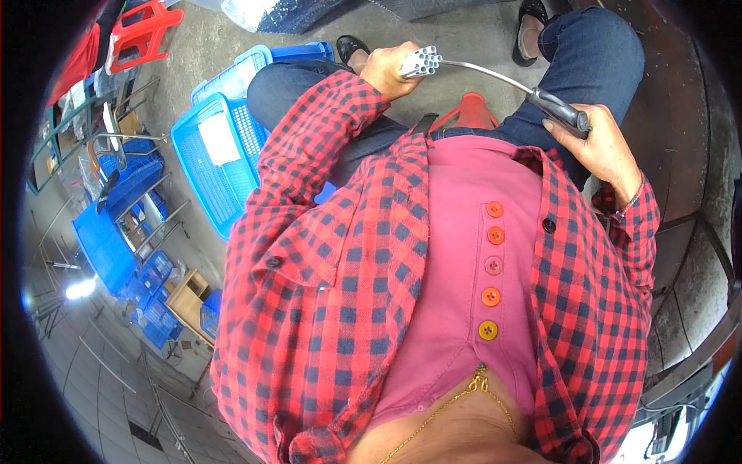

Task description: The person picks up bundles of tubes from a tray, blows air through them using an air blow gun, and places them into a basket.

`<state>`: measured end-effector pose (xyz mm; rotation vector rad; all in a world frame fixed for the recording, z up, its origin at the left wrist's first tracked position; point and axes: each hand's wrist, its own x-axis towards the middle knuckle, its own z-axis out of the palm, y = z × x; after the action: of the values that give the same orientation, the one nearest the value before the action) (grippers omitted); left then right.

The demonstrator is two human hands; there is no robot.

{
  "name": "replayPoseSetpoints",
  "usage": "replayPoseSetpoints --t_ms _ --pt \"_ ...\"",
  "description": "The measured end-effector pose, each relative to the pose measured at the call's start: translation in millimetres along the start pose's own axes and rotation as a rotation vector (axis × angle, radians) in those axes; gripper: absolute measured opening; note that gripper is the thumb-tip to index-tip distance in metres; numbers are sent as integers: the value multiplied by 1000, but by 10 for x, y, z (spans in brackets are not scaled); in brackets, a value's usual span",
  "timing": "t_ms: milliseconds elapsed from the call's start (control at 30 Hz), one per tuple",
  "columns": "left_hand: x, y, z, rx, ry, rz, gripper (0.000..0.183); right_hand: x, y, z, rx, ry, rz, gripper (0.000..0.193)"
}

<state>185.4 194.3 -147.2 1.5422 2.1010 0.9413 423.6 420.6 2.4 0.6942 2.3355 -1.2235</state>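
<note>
My left hand [386,71] is closed around a bundle of small pale tubes [422,62], their open round ends facing right. My right hand [604,147] grips the dark handle of a hand tool [563,113]. From that handle a thin, curved metal rod runs left and meets the tube ends; whether its tip sits inside one of them cannot be made out. Both hands are held above my knees, apart from each other, joined only by the tool. Its exact kind is unclear.
Beside my left leg stands a blue plastic basket [185,147] with a white sheet on it. A red stool [468,112] shows between my legs, another red stool [143,35] at the far left. Blue chairs [108,243] are further left, a dark panel [684,100] at right.
</note>
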Motion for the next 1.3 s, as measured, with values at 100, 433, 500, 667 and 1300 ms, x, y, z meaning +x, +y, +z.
replayPoseSetpoints --t_ms 100,433,500,667,1300 --pt "-28 -50 63 28 -5 63 19 25 7 -9 -12 27 1 26" --pt "-22 -4 43 26 -6 92 20 80 27 -3 -66 25 34 28" --pt "-25 32 34 69 -31 75 21 70 46 5 -62 52 24 29" --pt "-54 -38 81 26 -5 81 22 80 58 7 -88 30 48 29" --pt "-9 53 66 -20 -20 35 18 50 22 47 -5 -1 -13 27"
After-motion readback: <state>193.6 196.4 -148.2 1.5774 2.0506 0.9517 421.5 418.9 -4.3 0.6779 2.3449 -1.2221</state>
